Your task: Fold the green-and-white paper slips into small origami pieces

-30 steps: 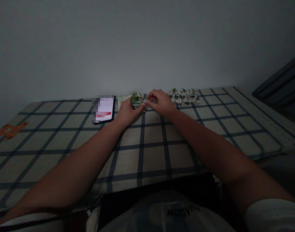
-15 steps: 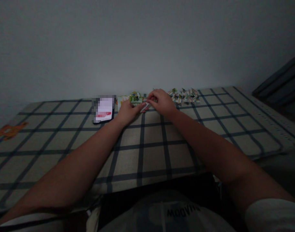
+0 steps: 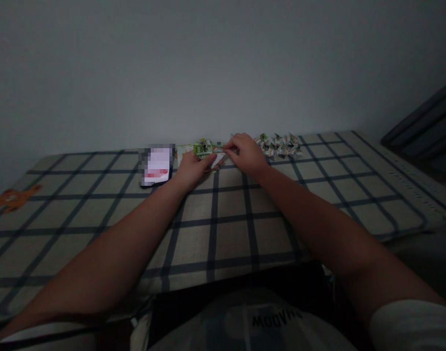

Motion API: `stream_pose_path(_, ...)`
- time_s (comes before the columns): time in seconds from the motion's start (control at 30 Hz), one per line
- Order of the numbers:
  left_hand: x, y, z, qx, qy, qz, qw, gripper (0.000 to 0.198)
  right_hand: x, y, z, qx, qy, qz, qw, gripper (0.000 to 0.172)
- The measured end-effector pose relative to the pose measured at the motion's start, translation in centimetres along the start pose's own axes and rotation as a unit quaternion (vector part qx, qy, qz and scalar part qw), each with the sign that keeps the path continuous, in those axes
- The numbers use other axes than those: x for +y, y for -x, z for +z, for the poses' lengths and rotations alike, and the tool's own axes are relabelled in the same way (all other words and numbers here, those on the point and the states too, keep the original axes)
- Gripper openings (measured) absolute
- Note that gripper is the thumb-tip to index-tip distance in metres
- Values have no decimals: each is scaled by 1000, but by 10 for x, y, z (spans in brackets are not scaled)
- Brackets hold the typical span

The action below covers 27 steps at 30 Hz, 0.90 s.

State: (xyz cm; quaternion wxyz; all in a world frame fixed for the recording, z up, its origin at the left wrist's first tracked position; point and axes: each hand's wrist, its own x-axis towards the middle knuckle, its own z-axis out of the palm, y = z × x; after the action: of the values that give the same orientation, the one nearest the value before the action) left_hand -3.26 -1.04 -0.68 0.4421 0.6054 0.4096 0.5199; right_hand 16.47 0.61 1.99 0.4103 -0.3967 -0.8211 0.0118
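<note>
A green-and-white printed wrapper [image 3: 203,148] stretches between my two hands near the back of the table, with part of its white inner side showing. My left hand [image 3: 193,169] has its thumb and fingers closed on the left part. At the right end, the thumb and fingertips of my right hand [image 3: 246,154] pinch its edge. Beyond the right hand lies a zigzag group of folded wrapper pieces [image 3: 279,146] in white, green and orange; the hand covers its near end. Another pale green packet [image 3: 182,150] lies partly behind my left hand.
A phone [image 3: 159,163] with a lit screen lies left of my hands. The checked tablecloth [image 3: 230,234] covers the table, which meets a plain wall [image 3: 223,68]. An orange figure [image 3: 14,197] is at the far left, and a dark slatted object [image 3: 427,126] stands at the right.
The wrapper between my hands is spread wider, and more of its white side shows. My left hand has shifted slightly left; the right hand has barely moved.
</note>
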Motion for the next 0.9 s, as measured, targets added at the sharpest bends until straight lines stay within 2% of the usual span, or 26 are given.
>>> stream_pose_path(0.13, 3, 1, -1, -3, -19, -12, 1000, 44, -1, 1, -1, 0, 23, -6, 1000, 5)
stream_pose_path(0.2, 4, 1, -3, 3, -87, 4, 996, 41, -4, 1, -2, -10, 36, -12, 999, 3)
stream_pose_path(0.27, 4, 0, -6, -13, -152, 27, 988, 38, -7, 2, -3, -17, 38, -23, 999, 9)
stream_pose_path(0.4, 2, -1, -8, -53, -196, 74, 976, 37, -11, 3, -3, -30, 21, -62, 997, 12)
stream_pose_path(0.5, 1, 1, -5, -48, -181, 68, 980, 36, -10, 2, -2, -47, 15, -80, 996, 11)
stream_pose_path(0.63, 6, 6, 1, -49, -94, 24, 994, 41, -11, 2, -4, -46, 33, -78, 995, 12)
stream_pose_path(0.73, 12, 9, 4, -36, -115, 9, 993, 36, -14, 3, -6, -33, 50, -80, 995, 15)
stream_pose_path(0.9, 10, 7, 6, -55, -20, -9, 998, 36, -15, 3, -8, -35, 54, -88, 994, 17)
